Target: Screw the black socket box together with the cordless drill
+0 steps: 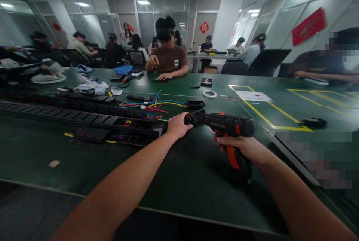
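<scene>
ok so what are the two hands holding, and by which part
The right hand grips a black-and-orange power drill by its handle. The left hand holds a small black housing by its left end.

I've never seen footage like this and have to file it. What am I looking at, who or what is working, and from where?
There is no machine here: you see a person's own bare arms, in a single picture from a camera worn on their head, looking forward and down. The left hand holds a small black housing. The right hand grips a black-and-orange cordless drill, its nose at the housing; the tip is hidden. On the green table, long black power strips lie to the left, with coloured wires beyond the left hand and yellow tape lines to the right. A co-worker sits opposite.
</scene>
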The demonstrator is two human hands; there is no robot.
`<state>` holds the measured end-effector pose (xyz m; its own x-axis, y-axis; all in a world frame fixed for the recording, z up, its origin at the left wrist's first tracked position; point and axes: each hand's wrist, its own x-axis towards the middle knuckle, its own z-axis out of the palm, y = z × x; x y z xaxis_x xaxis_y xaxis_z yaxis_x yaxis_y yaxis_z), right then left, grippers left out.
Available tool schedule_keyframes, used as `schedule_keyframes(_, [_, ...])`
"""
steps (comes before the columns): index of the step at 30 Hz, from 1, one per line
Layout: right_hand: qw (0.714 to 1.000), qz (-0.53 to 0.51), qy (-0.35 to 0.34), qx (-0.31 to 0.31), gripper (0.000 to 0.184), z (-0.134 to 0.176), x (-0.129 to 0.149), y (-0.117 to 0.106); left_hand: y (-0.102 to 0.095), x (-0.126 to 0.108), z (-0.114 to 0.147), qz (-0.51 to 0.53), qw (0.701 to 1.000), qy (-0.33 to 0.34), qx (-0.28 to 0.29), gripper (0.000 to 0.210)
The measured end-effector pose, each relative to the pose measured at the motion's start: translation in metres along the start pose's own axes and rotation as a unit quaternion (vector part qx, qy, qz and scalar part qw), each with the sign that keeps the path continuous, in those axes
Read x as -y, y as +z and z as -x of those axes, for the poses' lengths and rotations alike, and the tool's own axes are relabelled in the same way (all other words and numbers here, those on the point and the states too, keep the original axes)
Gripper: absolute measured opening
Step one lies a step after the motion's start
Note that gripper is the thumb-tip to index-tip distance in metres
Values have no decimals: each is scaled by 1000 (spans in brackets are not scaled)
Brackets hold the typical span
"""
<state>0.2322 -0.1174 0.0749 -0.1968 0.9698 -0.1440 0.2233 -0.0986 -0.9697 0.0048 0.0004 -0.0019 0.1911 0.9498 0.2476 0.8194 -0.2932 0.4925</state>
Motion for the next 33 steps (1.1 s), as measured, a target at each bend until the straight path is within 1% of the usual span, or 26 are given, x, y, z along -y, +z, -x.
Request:
schedule_keyframes(11, [1000,7,-1,-7,34,3,1,1,-3,-1,1,3,1000,2,2,62])
schedule_keyframes(26, [999,32,2,-12,33,1,0,0,-2,-1,1,2,1000,1,-5,60])
schedule_keyframes(33, [999,41,0,-5,34,1,0,1,-3,-2,3,5,1000,3,-3,61])
